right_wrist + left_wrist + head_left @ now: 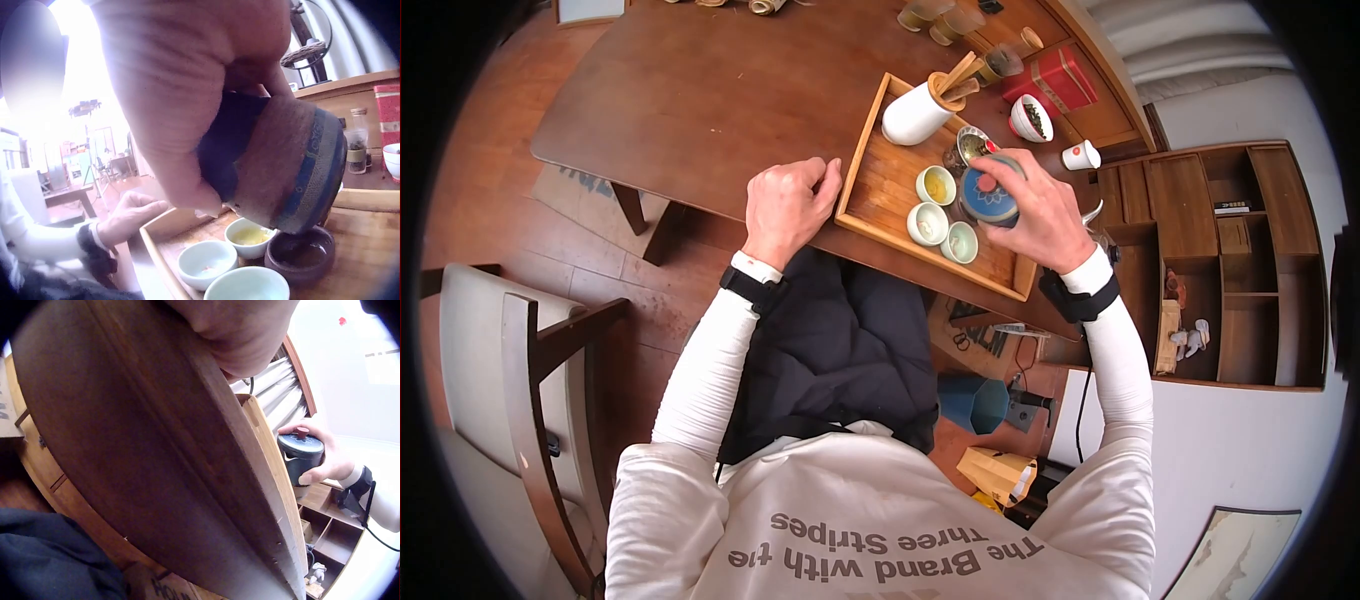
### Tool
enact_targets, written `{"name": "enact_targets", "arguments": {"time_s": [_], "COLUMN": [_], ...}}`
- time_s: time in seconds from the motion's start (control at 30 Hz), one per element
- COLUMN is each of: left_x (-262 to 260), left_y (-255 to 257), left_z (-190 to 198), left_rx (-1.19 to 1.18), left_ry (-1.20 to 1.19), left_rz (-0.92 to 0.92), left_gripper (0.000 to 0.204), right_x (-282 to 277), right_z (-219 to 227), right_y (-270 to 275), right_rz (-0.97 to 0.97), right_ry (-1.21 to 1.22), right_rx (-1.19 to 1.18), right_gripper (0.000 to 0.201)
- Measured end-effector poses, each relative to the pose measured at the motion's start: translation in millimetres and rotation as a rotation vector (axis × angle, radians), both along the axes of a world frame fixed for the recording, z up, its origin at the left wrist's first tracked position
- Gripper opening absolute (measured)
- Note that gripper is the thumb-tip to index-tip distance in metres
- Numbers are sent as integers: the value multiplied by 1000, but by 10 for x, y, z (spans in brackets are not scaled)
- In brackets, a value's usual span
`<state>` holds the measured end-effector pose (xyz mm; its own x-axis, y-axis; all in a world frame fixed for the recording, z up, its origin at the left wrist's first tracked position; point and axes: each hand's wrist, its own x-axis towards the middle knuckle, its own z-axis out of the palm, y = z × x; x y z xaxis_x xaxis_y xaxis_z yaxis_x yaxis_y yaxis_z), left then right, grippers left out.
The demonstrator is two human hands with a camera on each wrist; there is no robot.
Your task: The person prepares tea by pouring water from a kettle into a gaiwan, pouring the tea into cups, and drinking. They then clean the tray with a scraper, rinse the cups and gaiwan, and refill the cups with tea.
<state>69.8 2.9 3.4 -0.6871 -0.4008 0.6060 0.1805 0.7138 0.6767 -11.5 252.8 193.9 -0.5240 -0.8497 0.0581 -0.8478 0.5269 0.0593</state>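
My right hand (pixel 1045 210) grips a blue lidded ceramic tea mug (pixel 992 202) with a red knob, fingers curled round its side near the lid. In the right wrist view the mug tilts close over a dark brown cup (pixel 272 265). Beside it stand a pale cup (pixel 921 192) with yellow tea, and two more pale cups, one in the middle (pixel 913 228) and one nearest me (pixel 971 252). All sit on the wooden tray (pixel 1000 278). My left hand (pixel 788 207) rests at the table edge left of the tray, loosely curled and holding nothing.
A white holder (pixel 910 118) with wooden tea tools stands at the tray's far left. Beyond the tray are a bowl of tea leaves (pixel 1046 120), a red box (pixel 1068 78), a white paper cup (pixel 1080 156) and several glass jars. A chair (pixel 525 370) stands left.
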Motion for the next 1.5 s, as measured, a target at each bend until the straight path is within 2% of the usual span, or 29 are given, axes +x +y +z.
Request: {"name": "enact_targets", "arguments": {"time_s": [0.07, 0.2, 0.63, 0.73, 0.83, 0.9, 1.5], "left_x": [-2, 11, 5, 9, 6, 6, 8], "left_y": [1, -8, -8, -9, -6, -6, -4], "left_z": [0, 5, -12, -10, -11, -13, -11], "left_rx": [3, 21, 30, 30, 24, 23, 28], "left_ry": [4, -26, -13, -18, -21, -21, -34], "left_rz": [1, -7, -8, -13, -8, -8, -10], "left_gripper": [42, 42, 43, 43, 42, 42, 43], "right_x": [23, 101, 293, 306, 313, 324, 364], "right_z": [-23, 48, 360, 381, 412, 443, 621], "right_y": [-14, -61, -112, -105, -98, -104, -96], "right_rz": [97, 146, 115, 128, 129, 125, 124], "right_ry": [91, 154, 172, 168, 171, 207, 262], "right_rx": [88, 101, 188, 178, 172, 193, 188], "right_gripper": [71, 71, 71, 80, 80, 71, 71]}}
